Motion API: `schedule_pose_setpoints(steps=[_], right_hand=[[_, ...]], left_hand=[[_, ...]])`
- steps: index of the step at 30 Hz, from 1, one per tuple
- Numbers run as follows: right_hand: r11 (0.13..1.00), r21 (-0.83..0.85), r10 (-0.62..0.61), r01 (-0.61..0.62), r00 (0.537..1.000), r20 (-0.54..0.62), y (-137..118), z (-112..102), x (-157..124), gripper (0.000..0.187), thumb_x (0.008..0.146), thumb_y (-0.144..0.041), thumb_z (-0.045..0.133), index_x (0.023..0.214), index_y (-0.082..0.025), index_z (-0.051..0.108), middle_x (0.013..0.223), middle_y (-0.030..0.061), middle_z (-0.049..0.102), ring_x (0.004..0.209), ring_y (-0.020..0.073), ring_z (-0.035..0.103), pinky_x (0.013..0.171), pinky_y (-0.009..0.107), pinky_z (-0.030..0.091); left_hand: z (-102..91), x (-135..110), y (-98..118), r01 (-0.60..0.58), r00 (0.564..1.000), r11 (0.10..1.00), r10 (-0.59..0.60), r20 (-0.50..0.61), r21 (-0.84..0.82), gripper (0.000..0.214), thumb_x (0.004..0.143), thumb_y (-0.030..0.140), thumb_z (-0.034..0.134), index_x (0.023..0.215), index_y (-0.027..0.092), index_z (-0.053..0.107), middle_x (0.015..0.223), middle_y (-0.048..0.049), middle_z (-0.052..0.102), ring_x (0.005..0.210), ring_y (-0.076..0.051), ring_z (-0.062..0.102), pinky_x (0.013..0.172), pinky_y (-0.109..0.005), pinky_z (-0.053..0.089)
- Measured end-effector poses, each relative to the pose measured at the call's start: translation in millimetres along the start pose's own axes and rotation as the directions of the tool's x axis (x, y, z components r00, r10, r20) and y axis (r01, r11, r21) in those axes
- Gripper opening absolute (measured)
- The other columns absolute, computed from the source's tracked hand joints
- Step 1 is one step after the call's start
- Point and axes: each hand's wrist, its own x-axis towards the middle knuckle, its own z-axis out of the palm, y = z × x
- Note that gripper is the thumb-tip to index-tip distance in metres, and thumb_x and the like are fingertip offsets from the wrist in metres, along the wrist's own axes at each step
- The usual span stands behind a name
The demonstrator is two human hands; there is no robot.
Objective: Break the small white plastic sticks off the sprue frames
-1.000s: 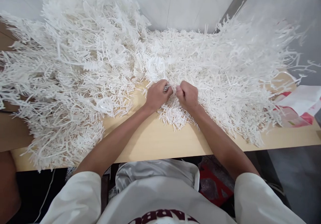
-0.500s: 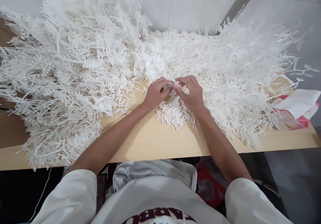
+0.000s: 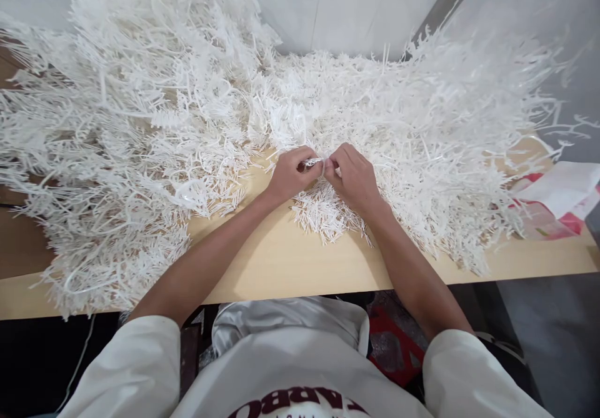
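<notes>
My left hand (image 3: pixel 293 171) is closed in a pinch around a small white branched plastic piece (image 3: pixel 319 162), only partly visible between the fingers. Fingertip to fingertip with it, my right hand (image 3: pixel 352 175) pinches at the same piece from the right side. Directly below the hands lies a small heap of short white plastic sprigs (image 3: pixel 323 215) on the table. Behind them and to the right spreads a large pile of white branched plastic pieces (image 3: pixel 422 130); some of it touches or lies close to my right wrist.
A taller mound of white plastic branches (image 3: pixel 154 112) covers the left side, hanging over the table's front edge. The light wooden table (image 3: pixel 290 268) shows in front. A pink and white plastic packet (image 3: pixel 553 202) lies at the right end. Behind stands a tiled wall (image 3: pixel 347 12).
My right fingers have closed from a loose, parted pose into a pinch against the piece at my left fingertips. My left hand has stayed nearly in place.
</notes>
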Motion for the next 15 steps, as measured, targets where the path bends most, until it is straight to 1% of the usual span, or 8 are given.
schedule_pose_setpoints(steps=[2,4,6,8,9,11,13,15], right_hand=[[0.999,-0.045,-0.025,0.027,0.999,0.038,-2,0,0,0.021,0.097,-0.025,0.040,0.076,-0.023,0.043,0.075,0.0024,0.053,0.069,0.0150,0.046,0.062,0.030,0.038],[0.998,-0.052,-0.045,0.047,0.999,0.030,-5,0,-1,0.021,0.096,-0.023,0.040,0.075,-0.023,0.040,0.072,0.0013,0.050,0.066,0.0143,0.043,0.060,0.030,0.036],[0.997,0.003,-0.074,0.075,0.997,-0.025,-10,-2,-3,0.021,0.095,-0.020,0.039,0.075,-0.023,0.038,0.070,-0.0001,0.046,0.062,0.0131,0.040,0.058,0.029,0.035],[0.992,0.098,-0.063,0.076,0.990,-0.125,-15,-4,-4,0.020,0.095,-0.019,0.038,0.076,-0.023,0.038,0.069,-0.0013,0.045,0.060,0.0117,0.040,0.056,0.028,0.035],[0.988,0.143,-0.030,0.055,0.984,-0.175,-17,-4,-5,0.020,0.096,-0.020,0.039,0.076,-0.023,0.040,0.069,-0.0017,0.045,0.061,0.0112,0.041,0.057,0.027,0.036],[0.978,0.205,0.084,-0.036,0.970,-0.230,-18,-4,-4,0.018,0.098,-0.026,0.042,0.081,-0.023,0.046,0.073,-0.0013,0.049,0.064,0.0111,0.046,0.060,0.028,0.040],[0.958,0.245,0.208,-0.151,0.951,-0.229,-13,-3,-3,0.015,0.098,-0.034,0.044,0.093,-0.023,0.054,0.086,0.0018,0.056,0.072,0.0124,0.052,0.065,0.030,0.046],[0.940,0.274,0.263,-0.204,0.944,-0.200,-5,-3,-1,0.023,0.098,-0.040,0.044,0.110,-0.025,0.056,0.103,0.0059,0.059,0.081,0.0147,0.057,0.070,0.033,0.049]], left_hand=[[1.1,0,-1,0.006,1.000,1.000,-0.006,-0.008,0.023,0.025,0.078,0.021,0.058,0.061,0.019,0.040,0.057,0.0053,0.038,0.054,-0.008,0.033,0.055,-0.025,0.030],[1.2,0,-3,0.049,0.999,0.998,-0.048,-0.018,0.040,0.027,0.076,0.021,0.057,0.060,0.019,0.035,0.055,0.0058,0.033,0.053,-0.008,0.030,0.054,-0.025,0.028],[0.1,1,-6,0.150,0.986,0.988,-0.147,-0.080,0.041,0.027,0.076,0.019,0.056,0.061,0.020,0.034,0.053,0.0062,0.031,0.051,-0.008,0.029,0.052,-0.025,0.026],[-1.4,1,-8,0.218,0.969,0.976,-0.213,-0.129,0.024,0.026,0.079,0.020,0.056,0.062,0.020,0.035,0.053,0.0063,0.031,0.051,-0.008,0.030,0.050,-0.025,0.026],[-1.9,2,-8,0.204,0.973,0.979,-0.200,-0.118,0.022,0.025,0.081,0.022,0.056,0.063,0.020,0.038,0.053,0.0060,0.035,0.051,-0.009,0.033,0.051,-0.025,0.028],[-2.1,1,-7,0.082,0.996,0.996,-0.080,-0.038,0.039,0.023,0.086,0.029,0.058,0.068,0.019,0.047,0.060,0.0041,0.046,0.056,-0.009,0.041,0.056,-0.025,0.033],[-1.6,0,-6,-0.028,1.000,0.998,0.027,0.012,0.063,0.021,0.089,0.035,0.058,0.075,0.019,0.056,0.070,0.0017,0.055,0.062,-0.010,0.047,0.062,-0.026,0.038],[-1.1,-1,-6,-0.052,0.999,0.995,0.052,0.001,0.087,0.023,0.091,0.039,0.057,0.081,0.019,0.061,0.074,0.0010,0.058,0.063,-0.010,0.048,0.064,-0.026,0.040]])
